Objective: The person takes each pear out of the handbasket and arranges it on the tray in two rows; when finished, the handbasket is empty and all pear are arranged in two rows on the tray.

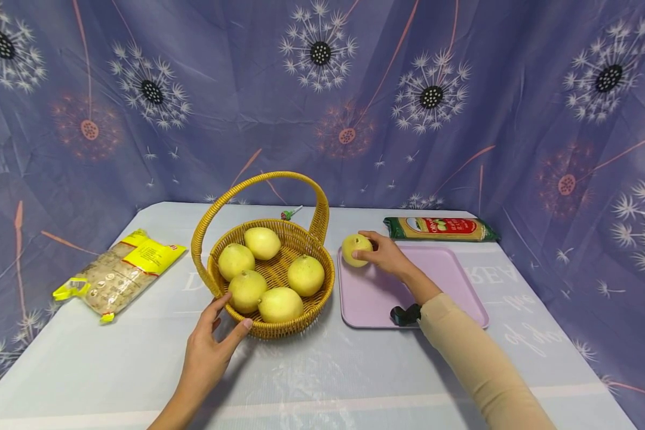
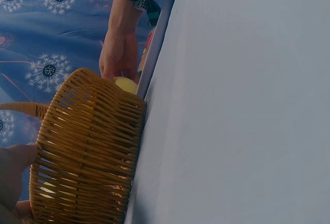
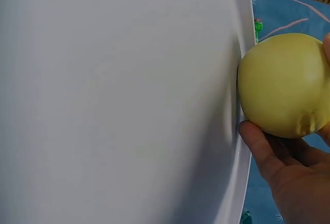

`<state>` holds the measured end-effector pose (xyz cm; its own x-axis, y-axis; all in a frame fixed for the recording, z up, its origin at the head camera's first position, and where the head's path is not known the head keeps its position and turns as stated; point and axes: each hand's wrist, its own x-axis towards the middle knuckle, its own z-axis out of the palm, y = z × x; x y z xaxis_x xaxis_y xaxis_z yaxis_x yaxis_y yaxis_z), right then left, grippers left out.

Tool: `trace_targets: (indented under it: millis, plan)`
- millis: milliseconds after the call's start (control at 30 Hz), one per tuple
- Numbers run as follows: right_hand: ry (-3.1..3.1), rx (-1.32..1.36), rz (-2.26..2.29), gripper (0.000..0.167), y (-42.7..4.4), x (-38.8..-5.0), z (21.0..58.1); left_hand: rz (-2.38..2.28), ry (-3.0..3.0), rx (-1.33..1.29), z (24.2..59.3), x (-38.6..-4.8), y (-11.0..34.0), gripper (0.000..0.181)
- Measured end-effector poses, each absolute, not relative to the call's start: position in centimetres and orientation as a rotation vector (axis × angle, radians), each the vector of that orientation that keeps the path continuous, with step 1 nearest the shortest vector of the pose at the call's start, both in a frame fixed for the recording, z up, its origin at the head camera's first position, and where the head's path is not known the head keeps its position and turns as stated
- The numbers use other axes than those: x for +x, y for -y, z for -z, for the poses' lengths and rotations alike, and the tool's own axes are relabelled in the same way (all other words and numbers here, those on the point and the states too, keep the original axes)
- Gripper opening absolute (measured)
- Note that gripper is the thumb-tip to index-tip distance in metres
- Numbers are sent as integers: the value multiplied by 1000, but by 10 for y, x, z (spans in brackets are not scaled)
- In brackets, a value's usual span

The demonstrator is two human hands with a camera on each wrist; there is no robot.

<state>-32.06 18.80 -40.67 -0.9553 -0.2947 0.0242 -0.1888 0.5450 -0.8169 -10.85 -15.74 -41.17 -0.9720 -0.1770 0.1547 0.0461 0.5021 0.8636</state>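
My right hand [image 1: 388, 255] holds a round yellow pear [image 1: 356, 250] over the far left corner of a pink tray [image 1: 408, 283]. Close up in the right wrist view, fingers and thumb lie around the pear [image 3: 283, 84] beside the tray's rim [image 3: 245, 167]. My left hand [image 1: 209, 343] grips the near left rim of a woven basket [image 1: 295, 325] with a tall arched handle. Several more yellow pears [image 1: 281, 304] lie in the basket. The left wrist view shows the basket's slatted side [image 2: 93, 146], with my left fingers at its rim.
A yellow-labelled clear bag of pale food [image 1: 126, 272] lies at the left. Behind the tray is a long green and red packet [image 1: 441, 229]. A small lollipop [image 1: 289, 214] lies behind the basket. A patterned curtain [image 1: 236, 119] hangs around the table [image 1: 312, 382].
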Motion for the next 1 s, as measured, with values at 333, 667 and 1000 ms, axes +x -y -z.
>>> trace_targets:
  millis: [333,667,1000]
  plan:
    - [-2662,-374,1348,75,-190,-323,409,1461,2512,98,411,-109,157,66]
    - [-2625,-343,1373,75,-192,-326,410,1458,2511,105,412,-109,158,65]
    - [-2638,-387,1376,72,-192,-325,412,1456,2511,103,413,-109,158,64]
